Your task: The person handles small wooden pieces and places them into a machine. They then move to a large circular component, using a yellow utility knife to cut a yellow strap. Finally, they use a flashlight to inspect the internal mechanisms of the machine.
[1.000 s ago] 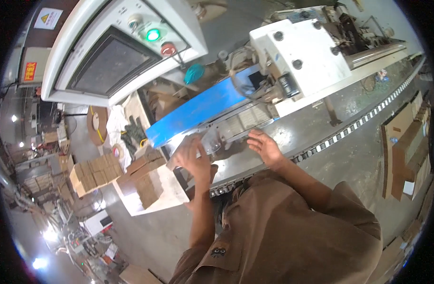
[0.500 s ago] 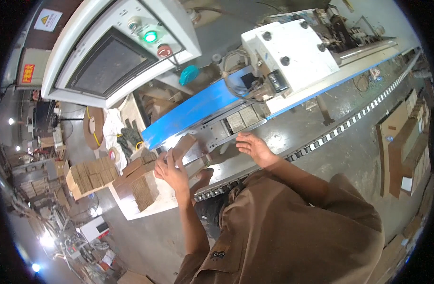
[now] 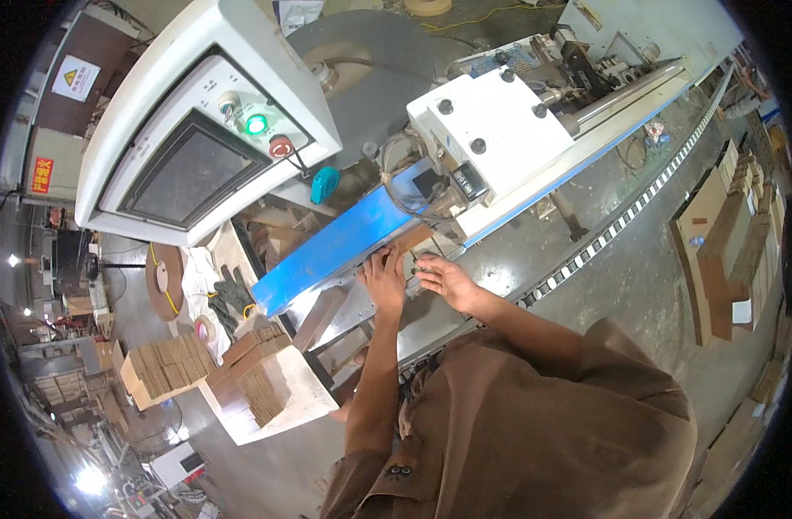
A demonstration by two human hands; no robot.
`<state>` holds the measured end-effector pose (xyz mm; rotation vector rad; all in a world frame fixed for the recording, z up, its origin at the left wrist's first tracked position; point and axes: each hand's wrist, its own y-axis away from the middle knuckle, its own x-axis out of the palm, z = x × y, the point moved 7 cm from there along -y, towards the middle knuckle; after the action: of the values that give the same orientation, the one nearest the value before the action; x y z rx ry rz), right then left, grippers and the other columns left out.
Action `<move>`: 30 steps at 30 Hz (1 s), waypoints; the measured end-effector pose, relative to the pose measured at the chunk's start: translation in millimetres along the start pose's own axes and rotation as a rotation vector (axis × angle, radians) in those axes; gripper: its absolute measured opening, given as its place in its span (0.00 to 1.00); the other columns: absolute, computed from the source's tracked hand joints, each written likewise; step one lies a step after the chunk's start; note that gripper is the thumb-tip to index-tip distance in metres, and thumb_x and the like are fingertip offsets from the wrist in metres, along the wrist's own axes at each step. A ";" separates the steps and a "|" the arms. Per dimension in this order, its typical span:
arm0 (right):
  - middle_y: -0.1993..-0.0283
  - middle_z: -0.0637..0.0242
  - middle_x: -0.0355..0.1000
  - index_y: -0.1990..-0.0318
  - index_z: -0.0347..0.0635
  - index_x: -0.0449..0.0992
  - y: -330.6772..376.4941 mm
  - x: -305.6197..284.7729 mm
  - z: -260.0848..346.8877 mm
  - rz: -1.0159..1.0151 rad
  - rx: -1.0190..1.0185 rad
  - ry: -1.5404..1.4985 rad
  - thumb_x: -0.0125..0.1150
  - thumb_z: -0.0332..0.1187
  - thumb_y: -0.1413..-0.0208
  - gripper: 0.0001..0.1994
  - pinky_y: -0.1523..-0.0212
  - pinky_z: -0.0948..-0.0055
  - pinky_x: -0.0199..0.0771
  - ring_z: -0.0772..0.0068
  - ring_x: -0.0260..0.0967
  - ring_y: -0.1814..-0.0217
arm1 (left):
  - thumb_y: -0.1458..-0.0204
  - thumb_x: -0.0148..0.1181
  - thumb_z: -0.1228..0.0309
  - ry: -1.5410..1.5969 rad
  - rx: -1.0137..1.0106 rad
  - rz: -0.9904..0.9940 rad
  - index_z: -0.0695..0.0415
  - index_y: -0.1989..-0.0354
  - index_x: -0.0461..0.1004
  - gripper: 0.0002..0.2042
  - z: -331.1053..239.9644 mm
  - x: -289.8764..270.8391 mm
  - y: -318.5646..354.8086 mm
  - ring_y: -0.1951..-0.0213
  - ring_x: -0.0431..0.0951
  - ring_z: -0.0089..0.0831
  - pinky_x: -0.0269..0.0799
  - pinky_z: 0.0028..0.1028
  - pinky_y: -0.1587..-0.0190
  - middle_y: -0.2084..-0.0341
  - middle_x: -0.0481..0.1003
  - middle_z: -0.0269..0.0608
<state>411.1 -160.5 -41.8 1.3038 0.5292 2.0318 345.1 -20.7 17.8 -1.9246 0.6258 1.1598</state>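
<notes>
My left hand [image 3: 384, 281] is over the machine's metal channel, its fingers bent around the near end of a flat brown strip [image 3: 415, 237], which looks like cardboard or board. The strip lies along the channel beside the blue guard [image 3: 348, 246]. Close to its right, my right hand [image 3: 446, 284] has its palm turned inward and its fingers apart, near the light blocks in the channel. It holds nothing that I can see. Another brown strip [image 3: 321, 318] rests at the channel's left end. The left fingertips are partly hidden.
A white control panel [image 3: 197, 164] with a lit green button stands at the upper left. Stacked brown pieces [image 3: 262, 389] sit on a white table [image 3: 305, 405], with a carton of more [image 3: 167, 363] beside it. A white machine housing [image 3: 491, 121] is ahead; a roller track [image 3: 612, 238] curves right.
My left hand has moved right along the channel, from its left end to beside my right hand. A brown strip now covers part of the blocks there. The view has shifted slightly.
</notes>
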 end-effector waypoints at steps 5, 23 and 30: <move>0.38 0.69 0.71 0.38 0.46 0.68 -21.0 14.1 0.8 -0.004 -0.020 -0.125 0.61 0.41 0.34 0.21 0.33 0.61 0.69 0.65 0.70 0.35 | 0.39 0.62 0.66 -0.018 0.137 0.019 0.41 0.47 0.85 0.14 2.0 3.7 0.2 0.51 0.75 0.37 0.60 0.44 0.41 0.47 0.80 0.23; 0.29 0.63 0.62 0.34 0.42 0.63 -5.1 4.6 23.3 -0.044 -0.091 -0.379 0.60 0.38 0.37 0.26 0.26 0.57 0.62 0.59 0.63 0.28 | 0.47 0.61 0.74 0.016 0.144 0.144 0.37 0.47 0.85 0.20 -18.7 15.1 -8.3 0.44 0.75 0.27 0.59 0.47 0.37 0.39 0.78 0.15; 0.23 0.72 0.58 0.22 0.46 0.56 6.2 -20.7 38.6 -0.053 -0.163 -0.018 0.57 0.38 0.37 0.35 0.27 0.62 0.56 0.67 0.61 0.28 | 0.49 0.63 0.70 0.124 0.194 0.158 0.42 0.50 0.85 0.17 -65.5 37.8 -29.6 0.44 0.74 0.28 0.59 0.45 0.37 0.43 0.80 0.21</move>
<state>450.1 -180.1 -34.8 1.1970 0.3777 1.9736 416.9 -58.2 13.1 -1.8156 0.9372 1.0390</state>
